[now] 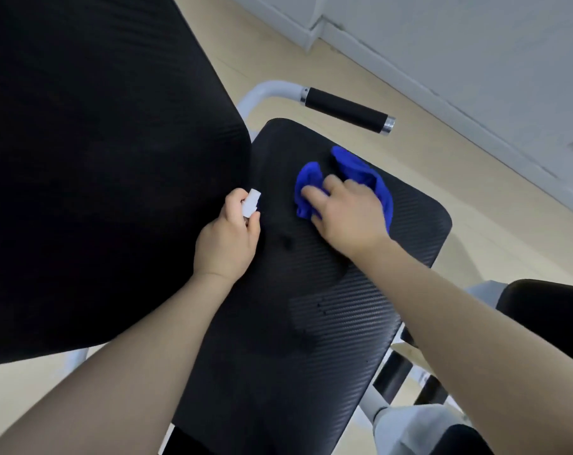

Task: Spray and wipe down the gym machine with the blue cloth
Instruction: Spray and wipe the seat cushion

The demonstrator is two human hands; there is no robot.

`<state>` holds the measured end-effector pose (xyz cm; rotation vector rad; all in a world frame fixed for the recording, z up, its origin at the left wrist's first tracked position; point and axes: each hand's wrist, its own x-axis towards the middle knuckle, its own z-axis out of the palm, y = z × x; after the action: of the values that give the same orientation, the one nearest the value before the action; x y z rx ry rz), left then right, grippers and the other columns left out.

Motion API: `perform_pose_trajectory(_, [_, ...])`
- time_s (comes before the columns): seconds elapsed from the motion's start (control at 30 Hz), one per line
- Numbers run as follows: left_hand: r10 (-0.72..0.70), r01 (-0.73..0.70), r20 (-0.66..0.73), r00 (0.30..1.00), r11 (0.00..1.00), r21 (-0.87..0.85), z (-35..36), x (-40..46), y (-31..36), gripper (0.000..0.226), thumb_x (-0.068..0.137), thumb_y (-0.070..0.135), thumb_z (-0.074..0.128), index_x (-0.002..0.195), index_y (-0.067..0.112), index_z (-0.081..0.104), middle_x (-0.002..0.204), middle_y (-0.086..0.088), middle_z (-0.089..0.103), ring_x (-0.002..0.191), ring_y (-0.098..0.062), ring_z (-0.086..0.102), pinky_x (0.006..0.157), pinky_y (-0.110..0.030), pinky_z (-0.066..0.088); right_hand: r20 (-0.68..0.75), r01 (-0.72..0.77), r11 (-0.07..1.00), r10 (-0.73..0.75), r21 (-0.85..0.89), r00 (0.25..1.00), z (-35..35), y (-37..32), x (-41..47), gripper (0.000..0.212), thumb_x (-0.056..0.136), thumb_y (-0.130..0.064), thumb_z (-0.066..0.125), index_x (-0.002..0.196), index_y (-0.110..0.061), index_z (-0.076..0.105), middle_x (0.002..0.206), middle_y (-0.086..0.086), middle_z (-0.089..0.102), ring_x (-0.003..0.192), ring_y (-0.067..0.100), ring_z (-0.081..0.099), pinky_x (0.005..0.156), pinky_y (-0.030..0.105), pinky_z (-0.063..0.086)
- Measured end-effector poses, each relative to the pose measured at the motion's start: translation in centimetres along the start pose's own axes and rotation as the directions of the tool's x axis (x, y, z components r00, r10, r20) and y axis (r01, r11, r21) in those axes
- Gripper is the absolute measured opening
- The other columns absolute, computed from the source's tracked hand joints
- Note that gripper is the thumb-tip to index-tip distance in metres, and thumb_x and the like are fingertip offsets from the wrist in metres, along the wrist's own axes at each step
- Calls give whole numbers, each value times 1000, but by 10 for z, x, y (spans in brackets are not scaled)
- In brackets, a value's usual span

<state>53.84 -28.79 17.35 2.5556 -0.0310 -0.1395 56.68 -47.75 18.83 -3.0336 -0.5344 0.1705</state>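
Observation:
The gym machine's black textured seat pad (pixel 311 323) fills the middle of the view, with its tall black back pad (pixel 98 159) at the left. A crumpled blue cloth (pixel 360 178) lies on the far end of the seat. My right hand (pixel 347 215) presses down on the cloth with fingers spread over it. My left hand (pixel 229 238) grips a small white spray bottle (pixel 250 203) just above the seat, next to the back pad. Only the bottle's white top shows; the rest is hidden in my fist.
A white tube with a black foam handle (pixel 347 110) juts out beyond the seat. Another black pad (pixel 547 320) sits at the right edge. White frame parts (pixel 377 402) run under the seat. Beige floor and a white wall base (pixel 442 77) lie beyond.

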Motion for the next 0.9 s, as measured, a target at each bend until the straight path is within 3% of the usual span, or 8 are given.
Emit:
perform_pose_trajectory(0.1, [17,-17,-41,999,1000,0,4,-2,-2,41,90,31,40,120,2,45,84,-17,66,54,-38,57,45,-32,38,-26,-297,954,297,-33,955,-4,24,14,34,87,-24,54,119,-15,55,108,16,55,87,36,54,67,39,37])
perform_pose_trajectory(0.17, [50,-50,-60,997,999,7,6,-2,-5,42,88,36,33,116,7,42,79,-14,65,51,-37,57,44,-30,36,-23,-357,933,358,41,933,2,7,-1,35,85,-25,54,119,-14,54,106,15,55,85,36,55,64,38,37])
perform_pose_trajectory(0.3, [-23,23,8,1000,999,22,2,0,-1,36,95,25,45,123,3,41,88,-14,65,65,-41,59,53,-33,35,24,-139,980,137,139,990,10,-39,-79,43,61,-30,75,99,-13,66,74,10,59,52,29,56,45,28,39])
perform_pose_trajectory(0.43, [-106,107,40,994,994,-15,-9,-9,18,34,95,25,45,123,6,38,94,-12,63,74,-41,58,59,-39,42,76,102,995,-100,-17,992,-2,2,-81,39,59,-30,77,94,-16,67,70,11,57,51,29,55,46,30,40])
perform_pose_trajectory(0.57, [-38,53,152,988,994,-95,-1,-37,37,27,93,23,49,115,9,43,81,2,53,72,-33,57,60,-35,41,-20,-266,960,265,-90,964,-12,65,-53,33,87,-28,54,118,-16,55,100,19,57,85,39,57,64,41,39])
perform_pose_trajectory(0.63, [21,-11,215,976,999,-46,7,-47,40,27,93,24,49,116,10,44,83,4,52,72,-32,58,61,-33,39,-49,-313,950,312,-15,949,-8,59,-72,33,87,-27,54,117,-14,55,99,18,57,82,38,56,63,40,39])
perform_pose_trajectory(0.77, [-25,16,210,977,999,47,13,-50,45,29,96,29,42,118,10,40,95,-5,59,71,-35,59,58,-37,44,25,-70,990,68,124,997,-2,13,-148,30,73,-32,56,98,-17,64,74,10,56,56,32,56,48,33,43])
perform_pose_trajectory(0.9, [-128,104,227,966,988,113,9,-53,59,30,97,31,38,119,11,38,110,-8,58,72,-35,54,60,-37,40,159,227,970,-239,90,958,-13,37,-145,34,67,-24,75,99,-19,66,75,8,58,56,30,57,51,31,42])
